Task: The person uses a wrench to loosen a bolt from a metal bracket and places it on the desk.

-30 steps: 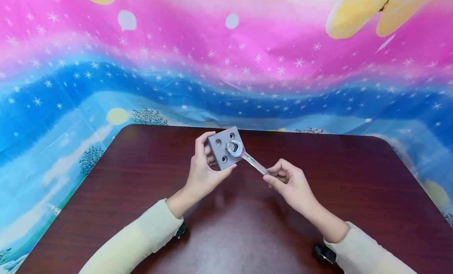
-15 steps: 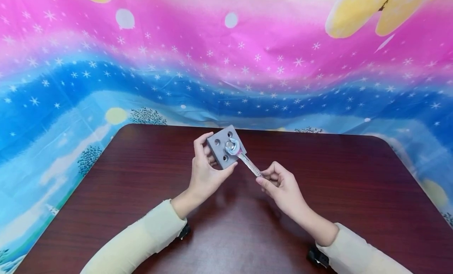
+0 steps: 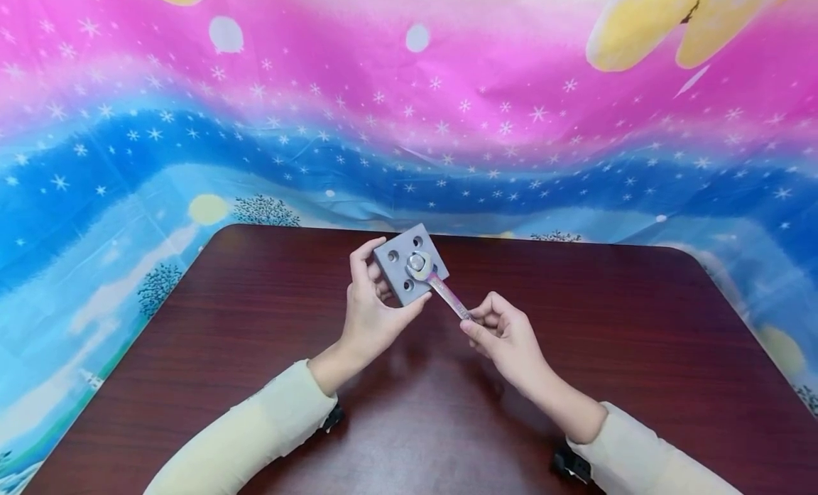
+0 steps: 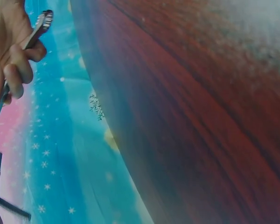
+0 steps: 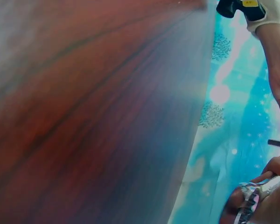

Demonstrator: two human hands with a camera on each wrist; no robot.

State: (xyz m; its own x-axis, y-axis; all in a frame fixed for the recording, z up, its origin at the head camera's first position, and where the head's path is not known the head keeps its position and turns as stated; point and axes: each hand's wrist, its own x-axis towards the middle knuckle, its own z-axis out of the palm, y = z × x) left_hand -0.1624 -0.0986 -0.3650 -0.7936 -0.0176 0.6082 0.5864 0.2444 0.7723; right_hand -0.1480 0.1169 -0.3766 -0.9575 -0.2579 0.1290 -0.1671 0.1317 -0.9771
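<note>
In the head view my left hand (image 3: 371, 314) holds a grey square metal plate (image 3: 395, 273) tilted above the table, thumb along its lower edge. The plate has several round holes. A bolt head (image 3: 417, 261) stands at its middle, with the open end of a silver combination wrench (image 3: 449, 297) around it. My right hand (image 3: 514, 342) pinches the wrench's far end between thumb and fingers. The left wrist view shows the toothed ring end (image 4: 45, 19) past my right fingers, and a threaded bolt shank (image 4: 14, 208) sticking out behind the plate.
Both hands are over a dark red-brown wooden table (image 3: 639, 324) with rounded far corners. Behind it hangs a pink and blue snowflake-patterned cloth (image 3: 358, 97). Black wrist cameras (image 3: 571, 466) sit under the cream sleeves (image 3: 275, 417).
My right hand has moved left and slightly down with the wrench. The wrench's open end has shifted onto the bolt head and its handle has turned steeper. The left hand has barely moved.
</note>
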